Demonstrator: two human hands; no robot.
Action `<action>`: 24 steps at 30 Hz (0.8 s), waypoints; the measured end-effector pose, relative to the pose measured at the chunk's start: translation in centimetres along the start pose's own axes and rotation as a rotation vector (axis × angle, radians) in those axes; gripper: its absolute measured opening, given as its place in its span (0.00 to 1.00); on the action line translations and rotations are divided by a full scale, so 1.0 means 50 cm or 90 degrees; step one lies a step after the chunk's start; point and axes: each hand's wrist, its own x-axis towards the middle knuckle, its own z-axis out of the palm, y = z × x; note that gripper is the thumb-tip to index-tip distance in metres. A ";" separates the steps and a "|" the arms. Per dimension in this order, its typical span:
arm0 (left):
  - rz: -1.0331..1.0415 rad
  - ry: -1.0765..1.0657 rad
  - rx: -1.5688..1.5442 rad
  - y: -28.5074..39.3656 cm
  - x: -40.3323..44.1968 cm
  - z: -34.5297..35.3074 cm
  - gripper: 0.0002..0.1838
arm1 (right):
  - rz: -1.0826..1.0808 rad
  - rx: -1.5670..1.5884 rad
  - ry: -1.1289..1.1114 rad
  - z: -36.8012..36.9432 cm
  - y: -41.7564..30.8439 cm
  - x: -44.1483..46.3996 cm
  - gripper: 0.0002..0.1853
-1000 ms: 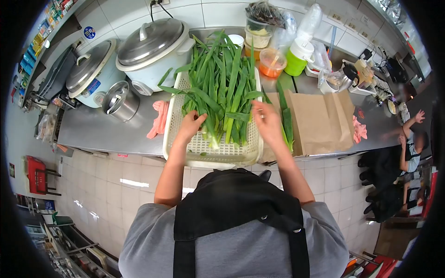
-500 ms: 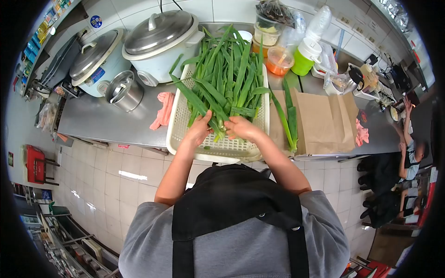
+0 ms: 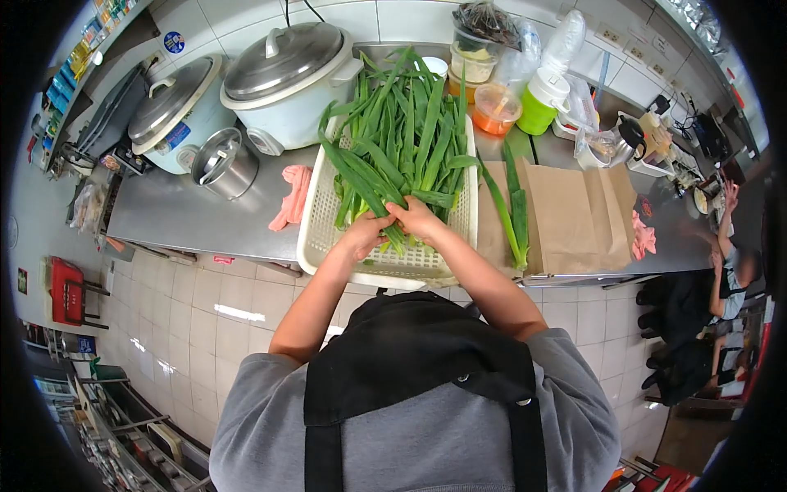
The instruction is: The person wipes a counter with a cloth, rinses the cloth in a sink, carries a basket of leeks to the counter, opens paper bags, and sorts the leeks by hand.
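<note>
A heap of long green leek leaves (image 3: 410, 123) fills the far part of a cream plastic basket (image 3: 310, 234) in front of me. At the near end of the heap my left hand (image 3: 366, 234) has its fingers curled round the lower ends of some leek leaves. My right hand (image 3: 418, 221) is closed on the same bunch, its thumb and fingers close beside the left hand. The hands partly hide the leaf ends, which poke out below them over the basket's slotted floor.
Two rice cookers (image 3: 283, 74) and a steel pot (image 3: 225, 168) stand left, near a pink cloth (image 3: 291, 197). Right of the basket, loose leaves (image 3: 516, 213) lie by brown paper (image 3: 578, 213). A green jug (image 3: 541, 102) and tubs stand behind. Another person (image 3: 725, 279) is far right.
My hands have come closer together, the right moving left and slightly up, round the leaf ends. Long leaves at the left of the bunch have shifted right. The view has moved slightly.
</note>
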 end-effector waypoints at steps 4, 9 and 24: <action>0.061 -0.051 -0.052 -0.029 0.005 -0.007 0.17 | 0.012 -0.043 -0.109 -0.031 -0.017 -0.024 0.20; 0.023 -0.055 -0.179 0.004 -0.031 0.028 0.23 | -0.239 -0.374 0.094 -0.028 0.050 -0.053 0.28; 0.252 0.116 0.746 0.093 0.083 -0.027 0.37 | -0.232 0.117 -0.074 -0.334 -0.369 -0.248 0.19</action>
